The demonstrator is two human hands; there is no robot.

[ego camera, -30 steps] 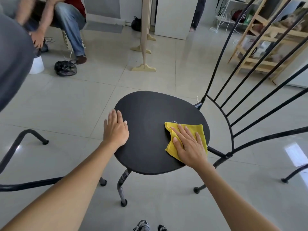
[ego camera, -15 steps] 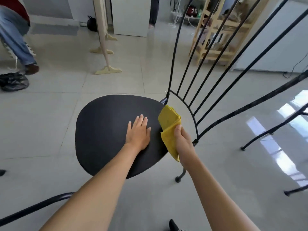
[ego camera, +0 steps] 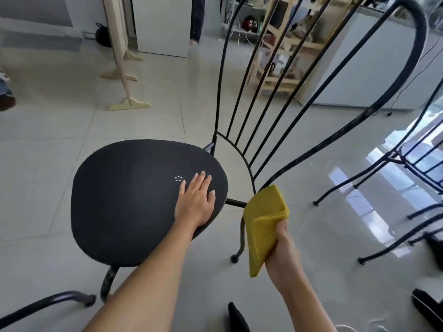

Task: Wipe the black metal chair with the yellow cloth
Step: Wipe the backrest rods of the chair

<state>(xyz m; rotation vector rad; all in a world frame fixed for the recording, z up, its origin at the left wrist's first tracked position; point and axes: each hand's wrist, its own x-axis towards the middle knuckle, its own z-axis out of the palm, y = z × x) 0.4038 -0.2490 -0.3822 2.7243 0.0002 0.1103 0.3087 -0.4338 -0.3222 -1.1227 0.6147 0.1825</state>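
Note:
The black metal chair stands on the tiled floor, its round seat in the middle of the view and its fan of thin back rods rising at the upper right. My left hand lies flat, fingers apart, on the right part of the seat. My right hand grips the folded yellow cloth just off the seat's right edge. The cloth's top corner touches the lower end of the thick outer back rod, where the backrest meets the frame.
A second black metal chair stands close at the right, its legs spread over the floor. Another black frame curves in at the bottom left. A wooden stand and a wooden shelf are farther back.
My right hand lifted the cloth off the seat and carried it right, to the base of the backrest. My left hand slid from the seat's left edge to its right part. The view swung right.

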